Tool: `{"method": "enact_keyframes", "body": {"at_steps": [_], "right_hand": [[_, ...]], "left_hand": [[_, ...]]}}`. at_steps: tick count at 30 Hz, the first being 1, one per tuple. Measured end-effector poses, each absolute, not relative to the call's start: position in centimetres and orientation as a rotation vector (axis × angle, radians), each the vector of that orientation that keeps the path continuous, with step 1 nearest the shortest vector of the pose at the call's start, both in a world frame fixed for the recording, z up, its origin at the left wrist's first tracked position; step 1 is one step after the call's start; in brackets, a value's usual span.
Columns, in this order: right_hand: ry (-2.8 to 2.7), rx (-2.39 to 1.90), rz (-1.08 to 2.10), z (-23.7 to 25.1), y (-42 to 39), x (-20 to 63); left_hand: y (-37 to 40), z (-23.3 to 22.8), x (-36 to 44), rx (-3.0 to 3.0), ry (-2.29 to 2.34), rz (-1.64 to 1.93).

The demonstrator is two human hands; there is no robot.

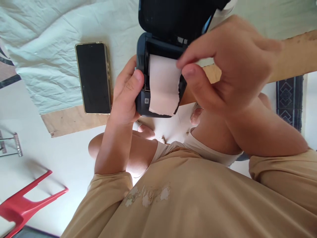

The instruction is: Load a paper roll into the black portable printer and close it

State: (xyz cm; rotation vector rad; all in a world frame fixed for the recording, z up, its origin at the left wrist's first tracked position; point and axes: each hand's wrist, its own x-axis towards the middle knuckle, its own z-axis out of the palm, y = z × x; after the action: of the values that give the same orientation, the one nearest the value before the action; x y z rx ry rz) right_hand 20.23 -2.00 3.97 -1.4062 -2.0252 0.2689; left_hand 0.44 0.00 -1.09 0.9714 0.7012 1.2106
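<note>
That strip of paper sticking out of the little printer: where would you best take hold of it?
Probably by the free side edge of the paper strip, from the right, where the right hand already pinches it. The left hand covers the printer on the left, and the torn lower end looks ragged and weak.

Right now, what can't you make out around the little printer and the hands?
Head view:
- Printer lid: cut off by the top edge.
- Paper roll: inside the housing; only the loose strip shows.
- Right hand grip on the paper's edge: fingertips blurred.
- Left hand fingers: behind the printer.
- Phone screen: dark.
- Red chair: cut off at lower left.
</note>
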Motion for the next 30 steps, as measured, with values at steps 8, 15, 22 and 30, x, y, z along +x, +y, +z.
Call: {"method": "enact_keyframes", "body": {"at_steps": [8,15,22,30], "right_hand": [[-2.06,-1.717,0.503,4.0,-1.7,19.9],[-2.034,-1.898,0.661,4.9,-1.6,19.0],[-2.131,-1.908,0.72,5.3,-1.1,18.8],[-1.864,-1.473,1.078,5.0,-0.8,20.0]], "left_hand": [[2.0,-4.5,-1.2,1.089,0.635,1.135],[1.4,-3.3,-0.4,1.137,0.668,1.096],[0.4,-0.9,-0.6,1.141,0.732,1.038],[1.0,-3.0,-1.2,1.118,0.686,1.06]]}}
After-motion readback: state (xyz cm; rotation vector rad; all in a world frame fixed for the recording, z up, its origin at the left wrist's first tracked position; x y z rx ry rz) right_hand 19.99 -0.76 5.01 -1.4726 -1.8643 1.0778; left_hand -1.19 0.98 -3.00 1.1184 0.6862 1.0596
